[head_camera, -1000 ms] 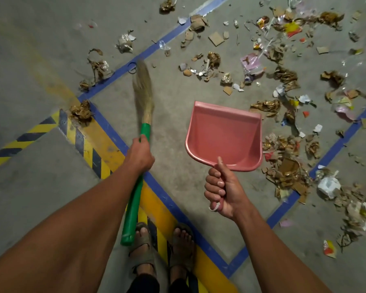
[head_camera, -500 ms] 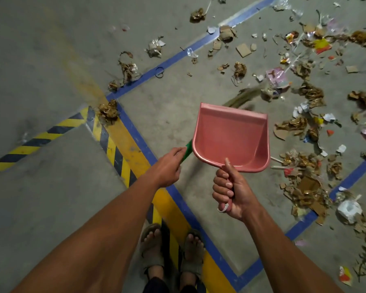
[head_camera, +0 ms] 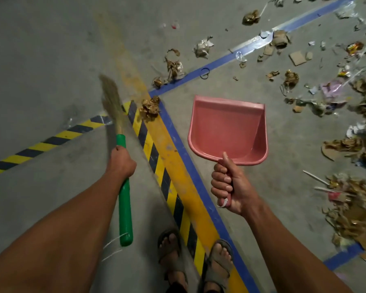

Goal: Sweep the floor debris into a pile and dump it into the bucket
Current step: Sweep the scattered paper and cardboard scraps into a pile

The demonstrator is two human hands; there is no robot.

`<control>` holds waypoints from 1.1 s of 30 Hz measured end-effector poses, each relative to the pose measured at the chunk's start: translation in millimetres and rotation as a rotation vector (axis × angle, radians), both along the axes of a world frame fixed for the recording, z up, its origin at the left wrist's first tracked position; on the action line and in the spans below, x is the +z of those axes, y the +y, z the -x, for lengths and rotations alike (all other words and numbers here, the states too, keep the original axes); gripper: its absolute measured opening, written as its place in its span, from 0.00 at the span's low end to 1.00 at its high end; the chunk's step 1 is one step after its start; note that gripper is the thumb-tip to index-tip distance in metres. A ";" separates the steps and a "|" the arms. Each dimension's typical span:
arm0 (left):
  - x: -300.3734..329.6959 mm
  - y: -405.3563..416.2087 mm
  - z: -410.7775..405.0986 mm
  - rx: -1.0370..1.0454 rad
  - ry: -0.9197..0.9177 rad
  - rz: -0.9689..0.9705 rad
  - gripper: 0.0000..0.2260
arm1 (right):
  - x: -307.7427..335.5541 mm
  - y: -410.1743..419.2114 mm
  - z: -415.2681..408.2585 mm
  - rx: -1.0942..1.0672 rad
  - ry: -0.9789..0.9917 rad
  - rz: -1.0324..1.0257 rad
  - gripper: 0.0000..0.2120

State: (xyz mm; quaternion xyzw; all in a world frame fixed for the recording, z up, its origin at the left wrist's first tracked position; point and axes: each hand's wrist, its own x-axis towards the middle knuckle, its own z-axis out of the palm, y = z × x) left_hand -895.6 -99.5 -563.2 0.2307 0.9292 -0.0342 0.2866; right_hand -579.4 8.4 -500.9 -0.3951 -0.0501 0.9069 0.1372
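The left hand [head_camera: 120, 161] is clenched around the green handle of the broom [head_camera: 124, 187], near its upper end, just below the straw bristles. The bristles point away from the person, over the black and yellow hazard stripe [head_camera: 51, 140], and they look blurred. A thin white string hangs from the bottom end of the handle.

The right hand [head_camera: 230, 185] grasps the handle of the pink dustpan [head_camera: 226, 127], with the fingers wrapped tightly and the thumb lying up along the handle toward the pan. The dustpan is held above the floor [head_camera: 40, 49] and nothing lies inside it.

The debris [head_camera: 351, 199] is scattered on the grey concrete to the right and at the top: torn cardboard, crumpled brown paper, plastic wrappers. One crumpled brown piece [head_camera: 149, 107] lies on the yellow line [head_camera: 178, 166], beside the blue tape [head_camera: 199, 187]. No readable writing is visible.
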 end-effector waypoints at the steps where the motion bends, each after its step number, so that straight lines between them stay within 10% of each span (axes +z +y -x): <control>1: -8.6 1.4 3.4 -0.032 -0.024 0.045 0.25 | -6.6 -1.7 5.2 0.003 -0.005 0.007 0.23; 15: -10.6 44.0 -21.5 -0.982 -0.279 -0.234 0.34 | 1.1 -5.8 43.6 -0.076 -0.060 0.100 0.23; 23: 14.6 -1.3 54.9 -0.491 -0.051 -0.442 0.31 | 23.1 18.6 82.0 -0.018 -0.037 0.047 0.23; 33: -1.5 -38.5 133.7 0.330 0.087 -0.223 0.28 | -2.6 17.3 176.4 0.276 -0.015 0.089 0.22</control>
